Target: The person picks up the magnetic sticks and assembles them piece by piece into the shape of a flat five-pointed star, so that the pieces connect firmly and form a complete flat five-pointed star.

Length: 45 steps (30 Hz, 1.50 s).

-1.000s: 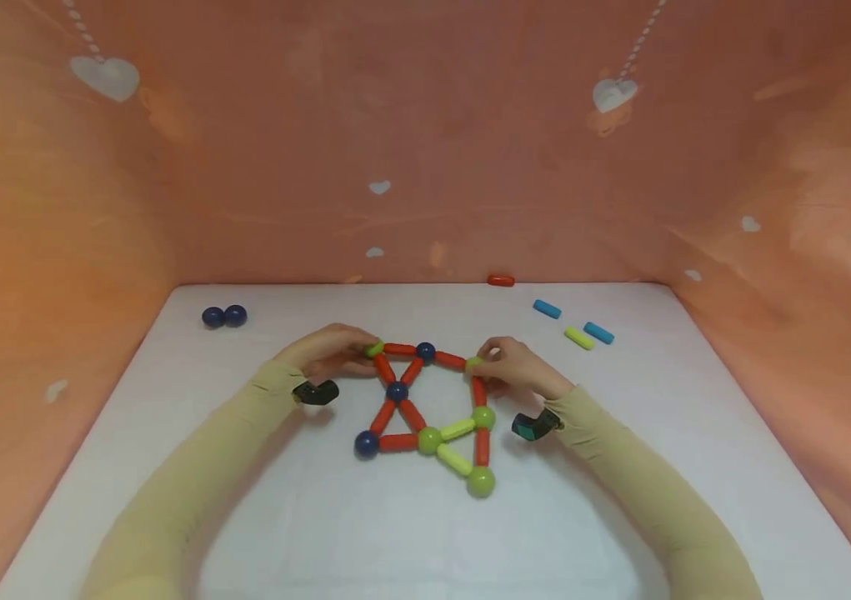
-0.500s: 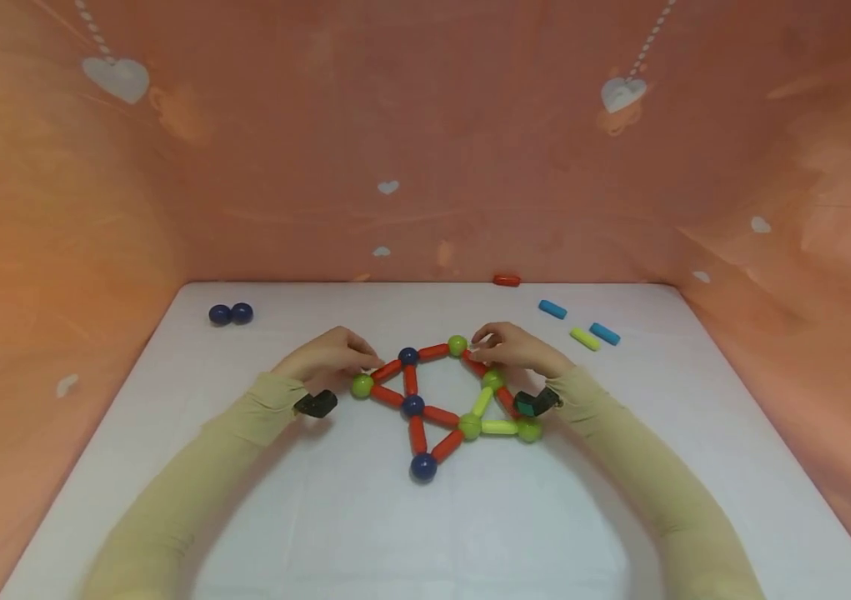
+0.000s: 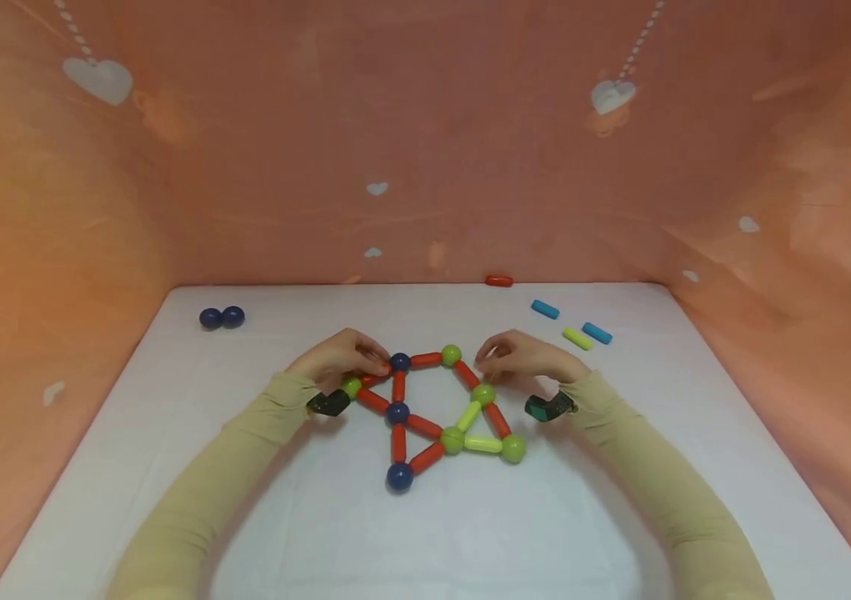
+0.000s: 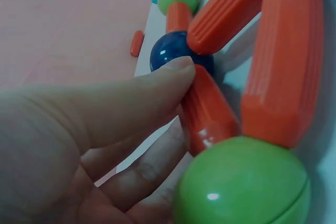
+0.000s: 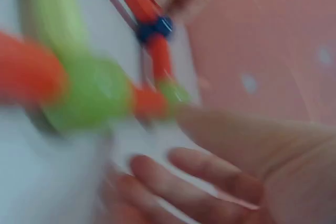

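A flat frame of magnetic rods and balls lies on the white table [image 3: 305, 533], its red rods [image 3: 422, 425] and yellow-green rods [image 3: 483, 445] joined by dark blue balls [image 3: 397, 412] and green balls [image 3: 453, 439]. At its left corner my left hand [image 3: 342, 353] pinches the red rod [image 4: 207, 111] between a blue ball [image 4: 173, 51] and a green ball [image 4: 241, 182]. My right hand [image 3: 521, 354] is beside the upper right red rod [image 3: 467, 374]. In the blurred right wrist view its fingers [image 5: 173, 182] are spread and hold nothing; the thumb is close to a green ball [image 5: 173, 98].
Two loose blue balls [image 3: 233, 317] sit together at the back left. Toward the back right lie a red rod [image 3: 499, 281], two light blue rods [image 3: 545, 309] and a yellow-green rod [image 3: 578, 338]. Orange cloth walls [image 3: 425, 150] with hearts surround the table's back and sides.
The frame has turned counterclockwise, its front blue ball shifting right. My left hand went from the green corner ball to the red rod; my right hand let go of the green ball it held.
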{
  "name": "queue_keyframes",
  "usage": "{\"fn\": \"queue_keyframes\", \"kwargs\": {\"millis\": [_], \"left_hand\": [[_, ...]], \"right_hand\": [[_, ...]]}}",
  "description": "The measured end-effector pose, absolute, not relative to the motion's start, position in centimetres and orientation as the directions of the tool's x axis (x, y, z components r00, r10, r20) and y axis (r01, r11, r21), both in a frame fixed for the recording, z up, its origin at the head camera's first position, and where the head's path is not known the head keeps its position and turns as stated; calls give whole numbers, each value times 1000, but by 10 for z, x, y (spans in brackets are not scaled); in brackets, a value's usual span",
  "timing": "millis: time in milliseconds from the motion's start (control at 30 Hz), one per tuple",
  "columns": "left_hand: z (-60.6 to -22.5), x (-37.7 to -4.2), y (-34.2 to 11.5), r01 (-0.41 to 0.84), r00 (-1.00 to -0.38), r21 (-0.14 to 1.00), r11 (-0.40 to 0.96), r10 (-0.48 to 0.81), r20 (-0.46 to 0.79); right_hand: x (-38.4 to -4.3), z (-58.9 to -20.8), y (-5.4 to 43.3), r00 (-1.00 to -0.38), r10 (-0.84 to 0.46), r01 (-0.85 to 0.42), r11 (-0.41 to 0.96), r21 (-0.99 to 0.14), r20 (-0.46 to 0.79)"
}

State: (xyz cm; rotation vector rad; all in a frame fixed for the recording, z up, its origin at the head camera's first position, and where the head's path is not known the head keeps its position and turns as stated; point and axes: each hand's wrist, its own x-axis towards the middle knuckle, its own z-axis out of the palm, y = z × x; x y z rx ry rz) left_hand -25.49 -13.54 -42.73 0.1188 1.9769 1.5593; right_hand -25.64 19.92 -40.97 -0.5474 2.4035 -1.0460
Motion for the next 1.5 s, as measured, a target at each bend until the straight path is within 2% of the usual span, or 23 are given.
{"fn": "queue_keyframes", "kwargs": {"millis": [133,233,467,567,667,733,833,933,1067,1133,1233,1367,1500], "left_hand": [[-426,-255,-135,-293,-811,906,306,423,-404],[-423,-254,-135,-302,-806,907,295,429,-408],[-424,-256,-133,-341,-780,903,260,458,-426],[-423,-257,-132,-346,-778,901,260,456,-431],[-422,-258,-130,-343,-781,899,274,449,-434],[-422,-258,-130,-337,-780,898,282,450,-434],[-423,-259,-131,-330,-775,901,283,464,-430],[-425,-260,-131,-326,-766,905,273,485,-422],[-427,-262,-132,-328,-762,905,272,489,-424],[-427,-262,-133,-321,-763,906,276,491,-420],[-428,-262,-133,-315,-763,909,272,497,-413],[-427,-261,-132,-299,-768,916,267,502,-398],[-426,-260,-132,-293,-775,918,266,497,-391]], "right_hand": [[-285,-401,229,-917,-400,-276,662,-696,-16],[-305,-402,250,-941,-321,-319,722,-614,112],[-318,-413,274,-981,-192,-158,834,-529,-9],[-322,-416,275,-981,-193,-187,880,-436,31],[-324,-416,273,-981,-186,-191,898,-397,51],[-324,-414,267,-984,-176,-173,873,-455,36],[-325,-407,249,-978,-208,-178,768,-615,24],[-326,-400,220,-964,-266,-156,572,-806,-3],[-324,-395,173,-929,-365,-69,349,-934,-68],[-321,-396,149,-900,-424,-36,304,-952,-101],[-315,-399,120,-868,-474,-14,318,-948,-146],[-312,-407,97,-864,-465,1,380,-925,-192],[-310,-414,87,-862,-457,38,374,-927,-219]]}}
